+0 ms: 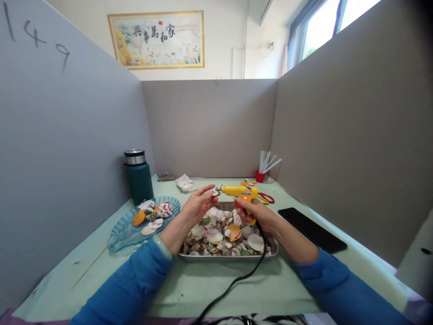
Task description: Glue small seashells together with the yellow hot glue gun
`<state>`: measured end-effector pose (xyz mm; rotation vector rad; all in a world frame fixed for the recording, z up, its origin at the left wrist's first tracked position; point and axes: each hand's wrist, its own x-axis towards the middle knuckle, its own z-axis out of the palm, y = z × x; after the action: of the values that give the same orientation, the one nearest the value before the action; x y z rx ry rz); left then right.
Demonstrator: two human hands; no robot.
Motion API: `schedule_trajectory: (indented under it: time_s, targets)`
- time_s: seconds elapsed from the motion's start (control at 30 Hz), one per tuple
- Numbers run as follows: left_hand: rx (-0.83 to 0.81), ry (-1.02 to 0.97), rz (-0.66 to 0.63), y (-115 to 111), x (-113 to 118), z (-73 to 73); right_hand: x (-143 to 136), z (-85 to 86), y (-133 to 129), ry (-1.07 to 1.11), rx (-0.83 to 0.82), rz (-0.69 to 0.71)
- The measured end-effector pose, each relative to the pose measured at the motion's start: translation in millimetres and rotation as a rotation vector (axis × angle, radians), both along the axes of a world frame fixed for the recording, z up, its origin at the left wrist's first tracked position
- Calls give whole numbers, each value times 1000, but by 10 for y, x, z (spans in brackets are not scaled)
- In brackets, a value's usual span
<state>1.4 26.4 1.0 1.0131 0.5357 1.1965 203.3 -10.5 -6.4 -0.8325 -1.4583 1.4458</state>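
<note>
My right hand (259,214) is wrapped round the handle of a yellow glue gun (240,192), whose nozzle points left. A small orange light shows on the gun. Between its fingertips my left hand (199,205) pinches a small shell piece (215,192), right at the nozzle tip; whether the two touch is too small to tell. Below both hands sits a metal tray (230,257) filled with shells. A black cord (237,282) runs from the gun's handle over the tray's front edge to the near table edge.
At left, a blue glass plate (125,234) holds several shells, beside a green bottle (139,183). A black flat object (311,229) lies right. Behind are a red cup (260,176) with white sticks, red-handled scissors (267,197) and crumpled tissue (185,182). Grey partitions (209,128) surround the table.
</note>
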Motion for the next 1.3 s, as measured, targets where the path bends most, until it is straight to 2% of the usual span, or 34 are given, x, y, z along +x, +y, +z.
schedule_trajectory:
  time_s: [0.5,0.83,1.0,1.3]
  targets:
    - [1,-12,26,19,-2,-15,-6,-8,0,-25,4,-11]
    - [20,-14,0,37,-11,-25,-38,36,-51,-96,-9,-91]
    - [20,-15,37,57,-13,-41,-32,28,-44,-111,16,-122]
    - [38,-18,59,61,-11,-42,-23,33,-33,-89,49,-99]
